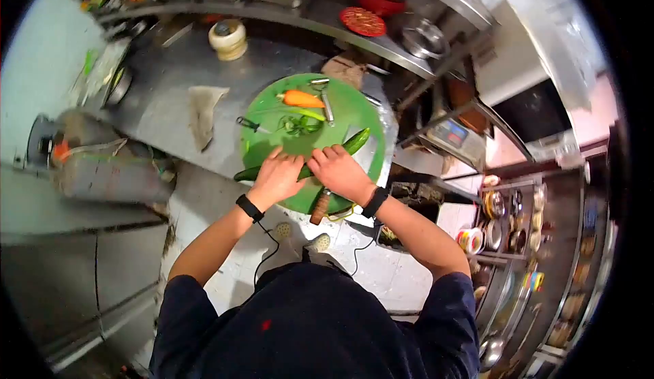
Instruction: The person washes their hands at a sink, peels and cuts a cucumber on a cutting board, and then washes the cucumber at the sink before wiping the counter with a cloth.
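A long green cucumber [357, 140] lies across the round green cutting board [272, 96], its left end reaching past the board's edge. My left hand [278, 176] is closed around its middle-left part. Close beside it, my right hand [338, 170] grips the cucumber's middle. Just below the hands, a brown wooden handle [319, 207] points toward me over the near edge; whatever it joins is hidden. Farther up the board are an orange carrot [302, 99], a metal peeler [328, 105], green peelings [300, 125] and a small black-handled knife [249, 124].
The board rests on a metal table [160, 106] with a cloth [203, 115] and a cream-coloured jar [227, 40]. Behind runs a shelf with trays of carrots and a red plate [362, 21]. A gas cylinder [109, 168] stands left, a dish rack [507, 219] right.
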### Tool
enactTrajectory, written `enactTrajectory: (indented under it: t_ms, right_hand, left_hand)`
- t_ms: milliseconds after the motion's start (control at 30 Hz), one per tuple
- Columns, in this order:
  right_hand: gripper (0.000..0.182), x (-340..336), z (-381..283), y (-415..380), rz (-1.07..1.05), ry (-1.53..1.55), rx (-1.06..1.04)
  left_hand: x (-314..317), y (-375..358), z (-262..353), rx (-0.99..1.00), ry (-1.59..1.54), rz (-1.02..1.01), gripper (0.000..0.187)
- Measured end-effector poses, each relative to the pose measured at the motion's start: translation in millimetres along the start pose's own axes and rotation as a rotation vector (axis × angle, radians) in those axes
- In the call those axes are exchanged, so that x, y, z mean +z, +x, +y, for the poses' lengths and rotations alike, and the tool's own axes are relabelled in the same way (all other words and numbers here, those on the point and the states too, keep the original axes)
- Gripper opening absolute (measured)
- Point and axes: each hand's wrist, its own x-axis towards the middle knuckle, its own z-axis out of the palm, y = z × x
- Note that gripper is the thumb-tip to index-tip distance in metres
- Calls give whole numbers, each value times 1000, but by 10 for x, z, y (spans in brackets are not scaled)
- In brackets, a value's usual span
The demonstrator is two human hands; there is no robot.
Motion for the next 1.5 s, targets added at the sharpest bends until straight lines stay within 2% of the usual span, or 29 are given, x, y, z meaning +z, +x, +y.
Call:
enactTrajectory:
  t_ms: [33, 100, 133, 167, 233, 267, 333, 433, 567, 633, 733, 767, 800, 833, 933, 1033, 1100, 1167, 1233, 1267, 1300, 1367, 1433, 1500]
  right_hand:
    - [15, -52, -5, -30, 0, -19, 38]
    - [16, -117, -37, -102, -13, -11, 76]
    - [18, -74, -17, -133, -19, -14, 87]
    - [18, -109, 13, -155, -7, -27, 106]
    - [31, -168, 48, -189, -133, 92, 145]
    - [31, -186, 106, -201, -116, 84, 166]
    - [43, -202, 163, -263, -150, 179, 97]
    - [50, -47, 56, -297, -90, 202, 60]
    - [49, 119, -148, -370, -46, 250, 180]
    - [49, 212, -224, -380, -48, 249, 217]
    - [50, 300, -231, -387, -42, 250, 311]
    - [49, 427, -204, -399, 13, 337, 569]
    - [48, 425, -201, -399, 70, 423, 830]
    - [51, 390, -66, -495, 50, 267, 829]
    - [53, 277, 157, -703, 114, 229, 806]
    - [50, -66, 138, -741, 171, 392, 874]
    - [42, -243, 3, -770, 519, 1042, 980]
    - [30, -408, -140, -833, 655, 1160, 1018]
    - [28, -403, -251, -932, 808, 1011, 1017]
    - [29, -386, -296, -1031, 749, 1079, 1056]
    - [31, -364, -358, -1098, 787, 1083, 1057]
    - [33, -310, -462, -1241, 763, 1137, 1184]
    - [36, -226, -528, -1440, 791, 1237, 1247]
    - [35, -284, -640, -1555, 914, 1321, 1320]
  left_hand:
    - [-32, 71, 19, 42, 5, 1, 47]
    - [-47, 149, 60, -1, -22, -59, 39]
    - [19, 158, 42, 76, 5, 32, 38]
    - [8, 182, 78, 98, 19, 37, 38]
    - [-25, 184, 117, 118, 56, 38, 37]
    - [-62, 191, 127, 140, 74, 39, 37]
    - [-88, 137, 171, 148, 77, 67, 34]
    - [-24, 122, 179, 192, 106, 115, 32]
    - [79, 100, 150, 269, 144, 158, 29]
    - [96, 82, 168, 193, 157, 67, 28]
    - [206, 136, 121, 156, 193, 49, 25]
    - [256, 198, 29, 158, 194, 52, 25]
    - [265, 280, -102, -104, 8, 96, 26]
    - [290, 329, -215, -365, -179, 136, 28]
    - [68, 289, -192, -267, -11, 42, 29]
    - [171, 340, -202, -232, -80, -9, 34]
    - [246, 361, -116, -162, -122, -58, 38]
    - [407, 495, -124, -31, -244, -46, 39]
    - [615, 571, -134, 17, -212, -75, 43]
    - [653, 598, -102, 72, -132, -105, 42]
    - [689, 622, -64, 129, -53, -132, 41]
    - [768, 614, -38, 111, -34, -181, 47]
    - [859, 612, -46, 193, 68, 28, 53]
    - [635, 537, 154, 171, 74, 25, 55]
